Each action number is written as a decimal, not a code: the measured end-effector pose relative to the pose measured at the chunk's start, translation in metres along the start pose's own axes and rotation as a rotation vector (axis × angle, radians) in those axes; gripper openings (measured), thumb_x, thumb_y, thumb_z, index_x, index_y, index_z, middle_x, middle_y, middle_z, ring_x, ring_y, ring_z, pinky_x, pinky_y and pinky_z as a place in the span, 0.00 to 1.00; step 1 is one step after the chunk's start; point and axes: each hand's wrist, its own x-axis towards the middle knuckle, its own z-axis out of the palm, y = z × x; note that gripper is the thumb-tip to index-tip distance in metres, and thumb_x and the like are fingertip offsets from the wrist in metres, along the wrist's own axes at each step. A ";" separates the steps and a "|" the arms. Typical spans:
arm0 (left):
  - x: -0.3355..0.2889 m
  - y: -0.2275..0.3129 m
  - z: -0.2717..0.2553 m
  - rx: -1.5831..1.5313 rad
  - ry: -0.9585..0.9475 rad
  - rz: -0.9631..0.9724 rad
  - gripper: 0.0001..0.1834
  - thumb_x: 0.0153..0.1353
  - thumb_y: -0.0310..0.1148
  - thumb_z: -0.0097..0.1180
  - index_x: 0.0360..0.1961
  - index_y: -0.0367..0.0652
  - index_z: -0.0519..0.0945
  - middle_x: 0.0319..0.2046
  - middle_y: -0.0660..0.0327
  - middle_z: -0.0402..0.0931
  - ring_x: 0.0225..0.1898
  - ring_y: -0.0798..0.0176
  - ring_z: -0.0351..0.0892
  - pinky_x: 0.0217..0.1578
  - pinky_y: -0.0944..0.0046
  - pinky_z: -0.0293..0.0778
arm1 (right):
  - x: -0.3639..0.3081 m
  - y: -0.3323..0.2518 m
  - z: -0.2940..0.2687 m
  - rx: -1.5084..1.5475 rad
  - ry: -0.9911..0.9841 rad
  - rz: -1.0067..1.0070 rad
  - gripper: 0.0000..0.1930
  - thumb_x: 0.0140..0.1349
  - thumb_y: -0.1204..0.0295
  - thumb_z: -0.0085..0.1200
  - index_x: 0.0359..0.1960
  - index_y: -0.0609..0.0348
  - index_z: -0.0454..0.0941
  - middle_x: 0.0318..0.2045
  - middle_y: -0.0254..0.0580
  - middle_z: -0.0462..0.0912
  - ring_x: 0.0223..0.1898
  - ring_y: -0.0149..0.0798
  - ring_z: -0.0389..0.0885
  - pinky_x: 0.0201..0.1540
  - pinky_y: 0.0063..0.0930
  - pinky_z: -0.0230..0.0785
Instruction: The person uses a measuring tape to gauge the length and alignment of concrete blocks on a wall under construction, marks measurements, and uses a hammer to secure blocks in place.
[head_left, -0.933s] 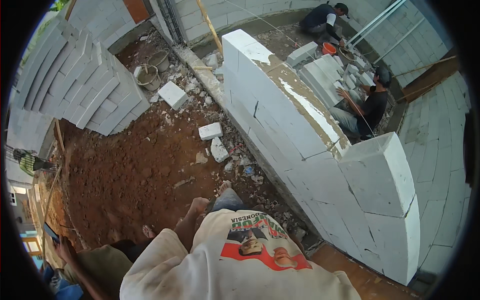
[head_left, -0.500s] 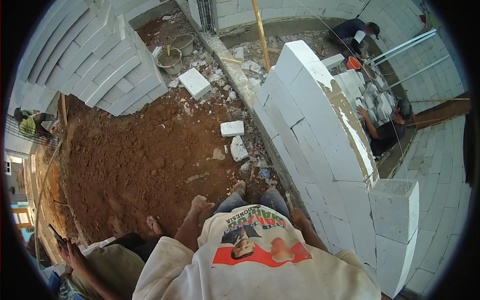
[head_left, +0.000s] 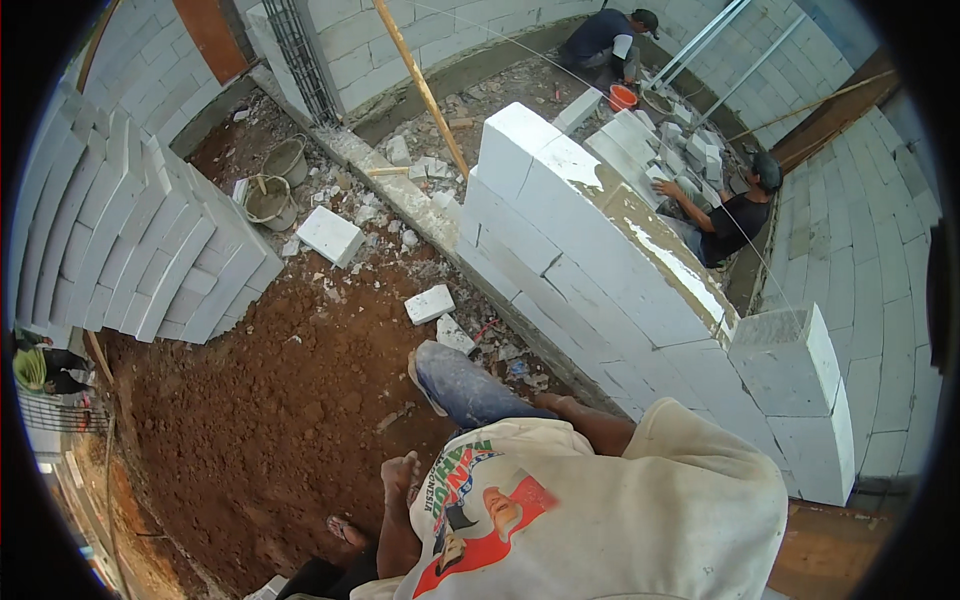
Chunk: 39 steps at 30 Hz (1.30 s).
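Note:
My left hand [head_left: 400,474] hangs beside my left thigh above the reddish-brown soil, its fingers loosely curled with nothing visible in them. My right hand [head_left: 552,402] is low by my raised knee, near the foot of a white block wall [head_left: 600,285]; its fingers are too hidden to read. Grey mortar [head_left: 650,220] lies along the wall's stepped top. A single upright block [head_left: 785,365] forms the wall's near end. On the ground ahead of my knee lie a small white block [head_left: 430,304] and a broken block piece [head_left: 455,334].
Stacked white blocks [head_left: 170,240] stand at left. Two mortar buckets [head_left: 271,201] and a larger block [head_left: 331,236] sit beyond. A wooden pole [head_left: 425,90] leans near the wall. Behind it, one co-worker [head_left: 735,215] touches blocks; another crouches near a red bucket [head_left: 622,97].
My view has swung right, and the wall and stack sit differently in it. One leg has come up and forward in a step. The left hand has dropped lower in the picture.

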 end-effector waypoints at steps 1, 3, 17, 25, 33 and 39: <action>0.000 0.006 -0.005 0.135 0.005 0.024 0.26 0.68 0.48 0.59 0.21 0.35 0.85 0.21 0.53 0.84 0.27 0.61 0.85 0.30 0.57 0.75 | 0.007 -0.001 -0.002 0.031 0.027 -0.004 0.26 0.67 0.53 0.53 0.59 0.55 0.82 0.60 0.54 0.83 0.62 0.53 0.81 0.60 0.49 0.71; 0.007 0.015 -0.015 0.245 -0.033 -0.032 0.28 0.70 0.50 0.55 0.23 0.37 0.86 0.21 0.56 0.84 0.30 0.58 0.86 0.31 0.56 0.77 | 0.017 -0.006 -0.005 -0.126 -0.140 -0.052 0.26 0.70 0.55 0.49 0.63 0.56 0.79 0.64 0.51 0.79 0.65 0.51 0.78 0.61 0.50 0.72; 0.141 0.117 -0.190 -0.163 -0.308 -0.106 0.13 0.62 0.35 0.69 0.24 0.40 0.85 0.23 0.60 0.84 0.24 0.67 0.81 0.29 0.65 0.79 | 0.026 -0.176 -0.117 0.336 -0.023 0.339 0.22 0.59 0.62 0.63 0.43 0.73 0.84 0.42 0.56 0.89 0.36 0.47 0.91 0.36 0.39 0.83; 0.215 0.233 -0.297 0.134 0.112 0.104 0.21 0.64 0.43 0.66 0.22 0.35 0.83 0.21 0.57 0.83 0.24 0.61 0.82 0.27 0.59 0.76 | 0.120 -0.255 -0.179 -0.032 0.167 -0.003 0.25 0.52 0.57 0.61 0.37 0.73 0.86 0.35 0.66 0.88 0.40 0.59 0.89 0.44 0.47 0.80; 0.270 0.293 -0.339 -0.104 0.037 0.076 0.50 0.69 0.52 0.57 0.77 0.26 0.51 0.74 0.33 0.56 0.77 0.43 0.55 0.75 0.55 0.53 | 0.139 -0.338 -0.228 0.266 0.141 0.137 0.29 0.54 0.53 0.60 0.44 0.73 0.85 0.47 0.69 0.86 0.50 0.62 0.86 0.55 0.48 0.77; 0.339 0.343 -0.393 0.386 -0.312 -0.106 0.60 0.64 0.60 0.60 0.78 0.28 0.43 0.76 0.29 0.49 0.79 0.34 0.48 0.76 0.47 0.50 | 0.177 -0.364 -0.228 -0.085 0.022 -0.021 0.29 0.60 0.48 0.58 0.48 0.64 0.86 0.50 0.67 0.85 0.52 0.62 0.85 0.54 0.47 0.78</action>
